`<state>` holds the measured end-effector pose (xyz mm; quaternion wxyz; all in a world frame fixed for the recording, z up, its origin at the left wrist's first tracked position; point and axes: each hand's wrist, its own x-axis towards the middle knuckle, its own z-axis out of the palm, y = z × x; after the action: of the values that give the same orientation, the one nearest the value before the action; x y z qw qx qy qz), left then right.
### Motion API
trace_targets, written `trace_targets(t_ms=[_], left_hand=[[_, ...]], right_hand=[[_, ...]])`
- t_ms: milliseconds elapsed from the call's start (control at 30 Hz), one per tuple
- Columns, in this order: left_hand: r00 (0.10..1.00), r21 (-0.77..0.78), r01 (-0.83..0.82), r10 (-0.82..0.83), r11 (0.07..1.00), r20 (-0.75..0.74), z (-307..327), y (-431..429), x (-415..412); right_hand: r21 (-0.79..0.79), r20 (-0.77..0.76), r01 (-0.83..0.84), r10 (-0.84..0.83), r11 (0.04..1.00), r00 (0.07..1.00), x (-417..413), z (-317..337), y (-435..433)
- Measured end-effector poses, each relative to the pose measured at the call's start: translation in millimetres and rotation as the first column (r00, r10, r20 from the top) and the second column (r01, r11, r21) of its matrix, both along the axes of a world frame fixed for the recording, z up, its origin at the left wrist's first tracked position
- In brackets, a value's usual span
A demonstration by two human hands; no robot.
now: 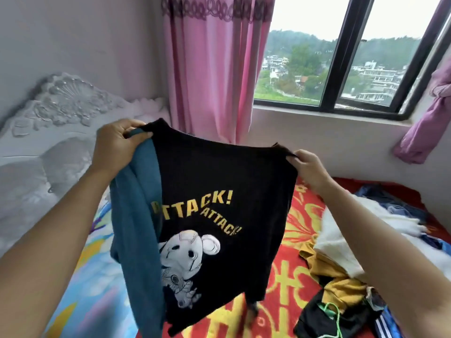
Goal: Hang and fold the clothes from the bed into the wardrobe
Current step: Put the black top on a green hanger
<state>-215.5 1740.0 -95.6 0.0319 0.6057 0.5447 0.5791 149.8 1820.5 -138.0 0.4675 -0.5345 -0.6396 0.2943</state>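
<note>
currently a black printed shirt [219,191] hangs above the bed [300,215]. the left hand [117,145] has its grip curled round one shoulder, and the right hand [308,168] pinches the other. its long axis drops straight down between them.

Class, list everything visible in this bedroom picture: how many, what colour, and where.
Printed T-shirt: one, black with yellow lettering, held up, centre.
Fabric sleeve: one, teal, hanging at shirt's left edge.
Patterned bedspread: one, red and yellow, below shirt.
Clothes pile: one, mustard, white, black, navy, on bedspread, right.
Carved headboard: one, white, far left.
Window frame: one, black, back wall.
Long curtain: one, pink, beside window frame.
Left hand: one, pinching shirt's top-left corner.
Right hand: one, pinching top-right corner.
</note>
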Motion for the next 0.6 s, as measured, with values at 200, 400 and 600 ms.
trace_targets(t_ms=[200,400,600], left_hand=[[0.994,0.001,-0.108,0.108,0.994,-0.017,-31,1,-11],[0.998,-0.514,-0.058,0.042,0.856,-0.044,-185,-6,17],[0.990,-0.850,0.098,0.034,0.518,0.135,-301,-28,94]], right_hand=[[0.205,0.028,0.052,-0.059,0.977,0.998,-30,9,42],[-0.341,0.423,0.096,0.062,0.935,0.904,3,-163,38],[-0.635,0.531,0.282,0.141,0.719,0.835,41,-297,-56]])
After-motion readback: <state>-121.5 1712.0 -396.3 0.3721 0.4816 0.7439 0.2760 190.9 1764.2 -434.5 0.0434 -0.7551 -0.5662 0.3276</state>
